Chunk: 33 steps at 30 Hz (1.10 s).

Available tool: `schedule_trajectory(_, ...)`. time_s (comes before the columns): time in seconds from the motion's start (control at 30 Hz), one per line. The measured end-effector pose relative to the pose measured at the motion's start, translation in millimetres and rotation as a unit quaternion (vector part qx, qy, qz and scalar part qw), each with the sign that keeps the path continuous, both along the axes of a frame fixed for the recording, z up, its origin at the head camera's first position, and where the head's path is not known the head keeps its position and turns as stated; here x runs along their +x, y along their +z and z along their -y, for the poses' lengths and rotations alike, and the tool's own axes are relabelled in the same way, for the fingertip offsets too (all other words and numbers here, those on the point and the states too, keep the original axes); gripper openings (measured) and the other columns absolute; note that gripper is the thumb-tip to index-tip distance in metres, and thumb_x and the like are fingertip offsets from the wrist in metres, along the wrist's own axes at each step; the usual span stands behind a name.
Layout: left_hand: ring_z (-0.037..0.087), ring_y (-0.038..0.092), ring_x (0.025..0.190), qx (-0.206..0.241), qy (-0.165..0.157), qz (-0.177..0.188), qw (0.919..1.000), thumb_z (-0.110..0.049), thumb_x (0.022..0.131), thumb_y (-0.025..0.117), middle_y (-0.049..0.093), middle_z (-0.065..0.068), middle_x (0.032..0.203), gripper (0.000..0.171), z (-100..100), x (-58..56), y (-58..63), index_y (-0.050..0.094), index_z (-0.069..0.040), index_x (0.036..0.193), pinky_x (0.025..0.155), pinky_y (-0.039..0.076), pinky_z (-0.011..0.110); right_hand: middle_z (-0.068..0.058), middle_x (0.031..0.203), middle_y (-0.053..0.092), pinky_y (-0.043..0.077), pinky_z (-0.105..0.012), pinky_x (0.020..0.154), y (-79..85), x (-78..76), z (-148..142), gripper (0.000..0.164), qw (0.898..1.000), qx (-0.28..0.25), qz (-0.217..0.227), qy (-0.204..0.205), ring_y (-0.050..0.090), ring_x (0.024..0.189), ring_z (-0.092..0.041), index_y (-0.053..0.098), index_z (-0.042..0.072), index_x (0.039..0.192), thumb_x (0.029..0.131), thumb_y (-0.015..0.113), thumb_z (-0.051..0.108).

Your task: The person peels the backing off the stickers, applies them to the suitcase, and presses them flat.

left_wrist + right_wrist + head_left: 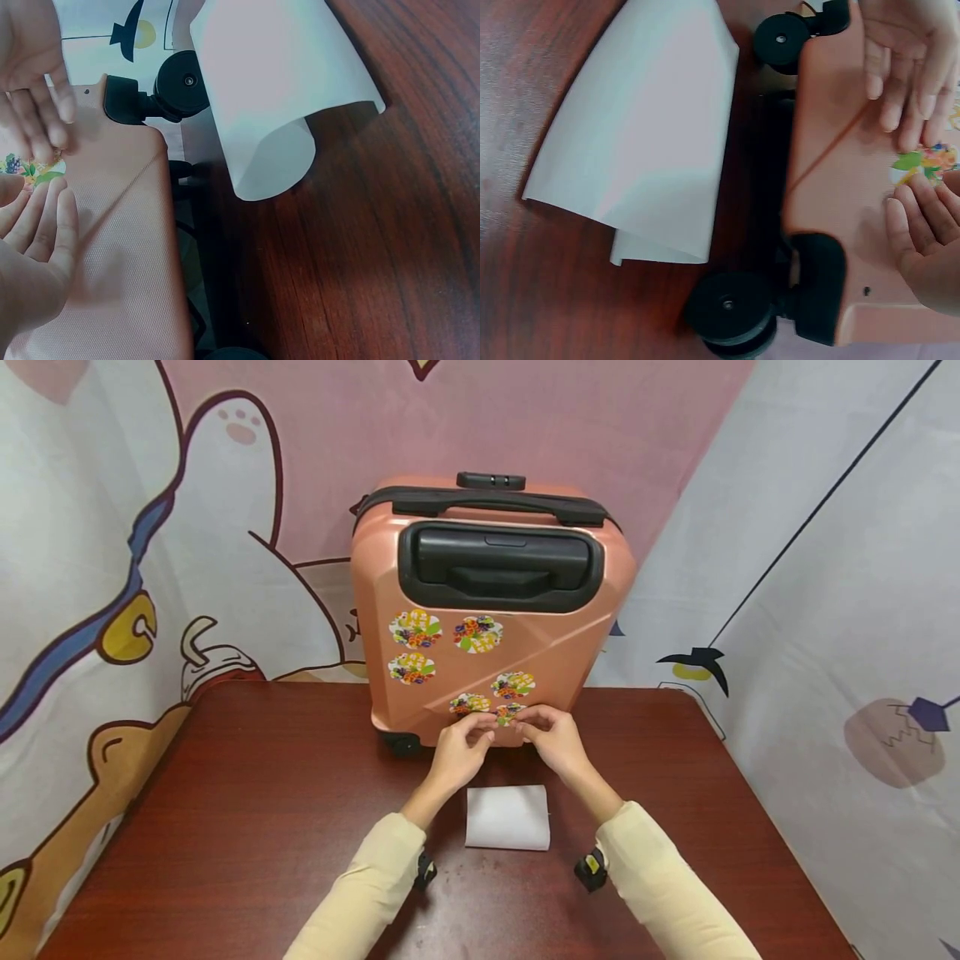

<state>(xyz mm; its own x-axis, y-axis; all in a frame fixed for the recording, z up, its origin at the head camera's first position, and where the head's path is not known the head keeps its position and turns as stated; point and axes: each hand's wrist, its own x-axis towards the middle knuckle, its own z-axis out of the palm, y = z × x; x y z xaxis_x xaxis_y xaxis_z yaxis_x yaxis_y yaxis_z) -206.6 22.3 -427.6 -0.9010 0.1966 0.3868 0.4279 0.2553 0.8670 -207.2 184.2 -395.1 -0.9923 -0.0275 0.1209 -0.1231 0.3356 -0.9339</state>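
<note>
A pink hard-shell suitcase [555, 652] stands upright with round fruit-print stickers [415, 629] on its front. Low on this face, another round fruit sticker [507, 714] sits between both hands, close against the shell. My left hand [459, 753] pinches its left edge with the fingertips, and my right hand [557, 743] pinches the right edge. In the left wrist view, fingertips overlap both sides of the sticker [34, 172]. The right wrist view shows the same sticker [926, 161] with green leaf print, partly covered by fingers.
A curled white sheet of paper [507, 817] lies on the brown table [262, 827] between the forearms. Black wheels [731, 307] stick out from the suitcase's lower end. Its black handle recess [502, 597] is near the top. A printed cloth [600, 435] hangs behind.
</note>
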Motion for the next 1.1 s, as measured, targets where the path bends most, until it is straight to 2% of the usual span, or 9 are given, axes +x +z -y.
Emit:
schedule_trajectory(0.13, 0.023, 0.064, 0.082, 0.004, -0.003, 0.001, 1.0, 0.003, 0.085, 0.057, 0.066, 0.015, 0.095, 0.023, 1.0, -0.4, -0.7, 0.062, 0.003, 0.107, 0.073, 0.051, 0.028, -0.023, 0.092, 0.065, 0.052, -0.039, 0.072, 5.4, -1.5, -1.2, 0.013, 1.0, -0.014, -0.011, -0.001, 0.063, 0.088, -0.034, 0.063, -0.009, 0.096, 0.084, 0.06, -0.003)
schedule_trajectory(0.2, 0.023, 0.064, 0.082, 0.007, -0.005, 0.002, 1.0, 0.004, 0.085, 0.057, 0.065, 0.015, 0.095, 0.023, 1.2, -0.4, -0.8, 0.061, 0.003, 0.107, 0.074, 0.051, 0.028, -0.024, 0.092, 0.065, 0.051, -0.04, 0.072, 5.7, -1.7, -2.0, 0.013, 1.0, -0.022, -0.012, -0.002, 0.062, 0.088, -0.034, 0.063, -0.009, 0.096, 0.085, 0.06, -0.002)
schedule_trajectory(0.4, 0.023, 0.063, 0.082, 0.008, -0.005, 0.004, 1.0, 0.003, 0.085, 0.057, 0.065, 0.015, 0.095, 0.023, 1.4, -0.9, -1.9, 0.062, 0.003, 0.107, 0.074, 0.05, 0.029, -0.026, 0.092, 0.064, 0.052, -0.03, 0.068, -2.0, 0.6, -3.1, 0.013, 1.0, -0.02, -0.006, -0.004, 0.061, 0.085, -0.035, 0.062, -0.011, 0.096, 0.085, 0.058, -0.005)
schedule_trajectory(0.53, 0.022, 0.063, 0.084, 0.003, -0.002, 0.002, 1.0, 0.003, 0.085, 0.058, 0.066, 0.013, 0.096, 0.023, 1.6, -0.5, -2.8, 0.062, 0.002, 0.108, 0.075, 0.05, 0.03, -0.026, 0.095, 0.064, 0.052, -0.035, 0.069, -14.7, -0.1, -6.6, 0.015, 1.0, -0.013, 0.008, -0.008, 0.063, 0.076, -0.023, 0.062, -0.011, 0.098, 0.085, 0.059, -0.004)
schedule_trajectory(0.67, 0.022, 0.063, 0.084, -0.001, -0.003, 0.003, 1.0, 0.002, 0.085, 0.058, 0.066, 0.013, 0.097, 0.024, 2.5, 0.3, -3.8, 0.062, 0.001, 0.108, 0.076, 0.05, 0.03, -0.024, 0.095, 0.065, 0.052, -0.038, 0.07, -19.2, 1.0, -8.7, 0.015, 1.0, -0.003, 0.013, -0.011, 0.06, 0.07, -0.01, 0.062, -0.01, 0.098, 0.085, 0.06, -0.003)
schedule_trajectory(0.73, 0.022, 0.063, 0.084, -0.002, -0.003, 0.004, 1.0, 0.001, 0.085, 0.058, 0.066, 0.014, 0.096, 0.023, 3.0, 0.7, -4.4, 0.062, 0.001, 0.108, 0.075, 0.05, 0.03, -0.023, 0.093, 0.065, 0.051, -0.04, 0.07, -19.8, 1.2, -9.3, 0.014, 1.0, -0.001, 0.007, -0.013, 0.061, 0.07, -0.013, 0.063, -0.009, 0.096, 0.085, 0.06, -0.003)
schedule_trajectory(0.83, 0.022, 0.063, 0.084, -0.001, -0.006, 0.007, 1.0, 0.001, 0.086, 0.058, 0.066, 0.014, 0.096, 0.022, 4.0, 1.5, -5.0, 0.062, 0.001, 0.107, 0.075, 0.05, 0.031, -0.024, 0.092, 0.065, 0.051, -0.042, 0.071, -19.4, 2.3, -9.4, 0.013, 1.0, -0.006, 0.0, -0.012, 0.063, 0.076, -0.026, 0.063, -0.009, 0.096, 0.084, 0.06, -0.003)
schedule_trajectory(0.93, 0.021, 0.063, 0.084, -0.002, -0.01, 0.015, 0.9998, 0.0, 0.086, 0.058, 0.066, 0.013, 0.096, 0.022, 6.1, 2.7, -6.2, 0.062, 0.001, 0.107, 0.075, 0.05, 0.03, -0.025, 0.093, 0.065, 0.051, -0.04, 0.071, -19.0, 4.4, -9.5, 0.014, 1.0, -0.01, 0.003, -0.009, 0.063, 0.08, -0.031, 0.063, -0.01, 0.096, 0.084, 0.06, -0.004)
schedule_trajectory(1.1, 0.02, 0.063, 0.086, -0.015, -0.006, 0.025, 0.9996, -0.004, 0.087, 0.059, 0.066, 0.011, 0.097, 0.022, 14.2, 6.2, -9.7, 0.062, -0.001, 0.108, 0.071, 0.051, 0.031, -0.021, 0.093, 0.066, 0.051, -0.028, 0.066, -21.1, 9.0, -13.1, 0.014, 1.0, 0.023, 0.003, -0.012, 0.062, 0.074, -0.016, 0.064, -0.007, 0.096, 0.083, 0.062, -0.002)
